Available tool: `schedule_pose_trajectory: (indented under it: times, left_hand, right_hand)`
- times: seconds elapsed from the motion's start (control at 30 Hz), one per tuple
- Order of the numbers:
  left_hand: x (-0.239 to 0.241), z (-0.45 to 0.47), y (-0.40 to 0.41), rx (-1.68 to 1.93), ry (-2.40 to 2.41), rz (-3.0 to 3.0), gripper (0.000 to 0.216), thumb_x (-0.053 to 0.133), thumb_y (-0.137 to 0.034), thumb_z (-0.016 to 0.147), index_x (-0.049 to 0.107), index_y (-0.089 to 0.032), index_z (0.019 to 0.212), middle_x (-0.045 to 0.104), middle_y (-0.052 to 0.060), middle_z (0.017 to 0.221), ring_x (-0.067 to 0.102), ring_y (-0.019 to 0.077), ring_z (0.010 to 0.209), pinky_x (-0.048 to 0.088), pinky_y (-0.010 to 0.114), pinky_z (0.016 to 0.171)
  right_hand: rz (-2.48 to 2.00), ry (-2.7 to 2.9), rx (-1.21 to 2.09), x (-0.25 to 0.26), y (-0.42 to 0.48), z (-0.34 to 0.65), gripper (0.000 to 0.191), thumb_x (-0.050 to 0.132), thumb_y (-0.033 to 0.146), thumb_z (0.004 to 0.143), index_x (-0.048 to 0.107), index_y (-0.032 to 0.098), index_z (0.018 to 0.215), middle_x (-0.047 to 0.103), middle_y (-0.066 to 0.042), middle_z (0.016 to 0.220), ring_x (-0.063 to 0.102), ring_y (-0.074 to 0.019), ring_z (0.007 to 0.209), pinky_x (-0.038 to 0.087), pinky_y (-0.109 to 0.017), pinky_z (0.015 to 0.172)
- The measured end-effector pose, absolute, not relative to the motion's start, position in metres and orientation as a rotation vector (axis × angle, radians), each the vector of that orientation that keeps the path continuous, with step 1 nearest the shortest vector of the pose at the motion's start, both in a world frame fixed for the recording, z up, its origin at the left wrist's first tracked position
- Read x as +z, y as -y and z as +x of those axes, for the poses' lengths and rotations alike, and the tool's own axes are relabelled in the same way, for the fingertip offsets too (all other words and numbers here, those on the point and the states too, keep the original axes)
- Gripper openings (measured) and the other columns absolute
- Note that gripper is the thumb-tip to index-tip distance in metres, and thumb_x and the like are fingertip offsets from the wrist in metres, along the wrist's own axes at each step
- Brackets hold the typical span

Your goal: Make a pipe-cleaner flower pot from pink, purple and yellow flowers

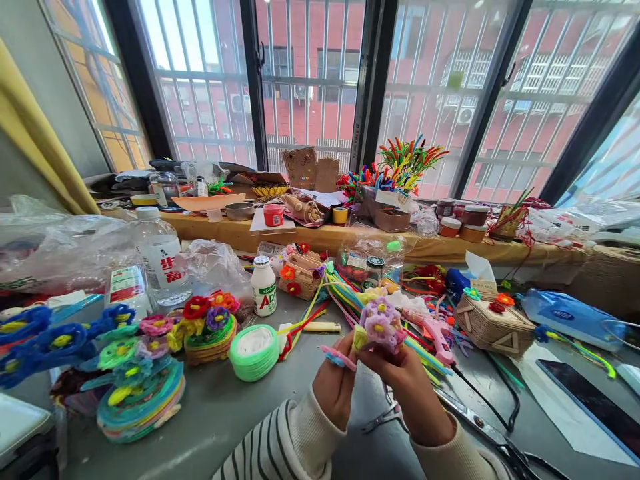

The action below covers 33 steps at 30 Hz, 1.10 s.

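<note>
My left hand (334,388) and my right hand (411,393) are raised together over the grey table (225,413), both closed on a small cluster of purple pipe-cleaner flowers (381,325) with yellow centres. A pink and blue fuzzy piece (338,357) sticks out sideways from my left fingers. My sleeves are striped cream and black. A pink glue gun (436,333) lies just beyond my right hand, and scissors (475,427) lie right of my wrist.
Finished flower baskets (141,390) and a green yarn roll (254,352) sit to the left. A water bottle (161,256), a small milk bottle (263,287), a twine-wrapped tissue box (493,323), loose pipe cleaners (345,297) and a dark tablet (590,400) crowd the table. A cluttered wooden ledge (330,237) runs below the windows.
</note>
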State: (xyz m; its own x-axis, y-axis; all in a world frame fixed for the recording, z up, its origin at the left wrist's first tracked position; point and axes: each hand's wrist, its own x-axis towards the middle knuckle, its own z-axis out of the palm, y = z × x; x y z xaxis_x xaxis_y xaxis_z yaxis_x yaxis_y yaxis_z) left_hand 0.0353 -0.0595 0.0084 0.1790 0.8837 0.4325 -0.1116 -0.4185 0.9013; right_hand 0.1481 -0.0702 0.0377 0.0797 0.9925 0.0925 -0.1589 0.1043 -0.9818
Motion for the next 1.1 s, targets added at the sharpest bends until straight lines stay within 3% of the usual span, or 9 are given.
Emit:
schedule_pose_trajectory:
  times: [0.13,0.2,0.37,0.5,0.73,0.9,1.1]
  left_hand:
    - [0.003,0.037,0.058,1.495,-0.921,1.783,0.035,0.034,-0.026,0.078,0.043,-0.022,0.112,0.052,0.006,0.109,0.047,0.0205,0.099,0.036,0.035,0.087]
    - [0.002,0.036,0.056,1.452,-0.954,1.89,0.035,0.032,-0.024,0.079,0.041,-0.021,0.112,0.049,0.007,0.113,0.046,0.0194,0.102,0.039,0.034,0.086]
    - [0.006,0.031,0.049,1.49,-0.835,2.135,0.034,0.033,-0.019,0.078,0.041,-0.02,0.11,0.057,0.007,0.099,0.052,0.0171,0.091,0.044,0.028,0.076]
    - [0.0,0.03,0.046,1.559,-0.769,2.205,0.036,0.036,-0.017,0.076,0.045,-0.024,0.109,0.056,0.005,0.103,0.051,0.0183,0.091,0.041,0.03,0.078]
    - [0.003,0.037,0.054,1.595,-0.865,1.616,0.026,0.047,-0.014,0.069,0.059,-0.022,0.091,0.061,0.005,0.086,0.052,0.0178,0.076,0.037,0.028,0.072]
    - [0.011,0.038,0.054,1.506,-0.811,1.602,0.021,0.05,-0.015,0.066,0.062,-0.02,0.083,0.059,0.005,0.072,0.05,0.0169,0.065,0.036,0.027,0.066]
    - [0.004,0.037,0.051,1.497,-0.918,1.676,0.023,0.044,-0.021,0.071,0.06,-0.018,0.087,0.053,0.003,0.062,0.043,0.0133,0.054,0.034,0.026,0.059]
  right_hand:
    - [-1.098,1.001,1.179,0.042,0.072,0.145,0.023,0.068,0.03,0.052,0.062,0.013,0.066,0.049,0.004,0.045,0.042,-0.009,0.044,0.034,-0.021,0.044]
    - [-1.115,0.966,1.182,0.042,0.072,0.143,0.022,0.068,0.029,0.052,0.06,0.013,0.064,0.039,0.007,0.038,0.033,-0.006,0.038,0.028,-0.02,0.039]
    - [-1.156,0.941,1.188,0.04,0.071,0.142,0.024,0.065,0.03,0.054,0.049,0.014,0.052,0.03,0.009,0.036,0.022,-0.0038,0.037,0.017,-0.019,0.036]
    - [-1.159,0.959,1.177,0.038,0.071,0.143,0.023,0.063,0.031,0.056,0.047,0.014,0.053,0.028,0.01,0.037,0.02,-0.0036,0.037,0.015,-0.019,0.036]
    - [-1.216,0.971,1.176,0.037,0.071,0.142,0.026,0.064,0.037,0.055,0.05,0.016,0.055,0.027,0.009,0.035,0.02,-0.005,0.035,0.012,-0.021,0.036]
    - [-1.232,0.907,1.159,0.033,0.07,0.141,0.028,0.065,0.037,0.053,0.045,0.017,0.052,0.024,0.01,0.035,0.018,-0.0043,0.035,0.01,-0.021,0.036]
    - [-1.191,0.856,1.206,0.03,0.069,0.139,0.034,0.064,0.035,0.054,0.035,0.019,0.048,0.02,0.011,0.034,0.015,-0.0033,0.034,0.009,-0.022,0.036]
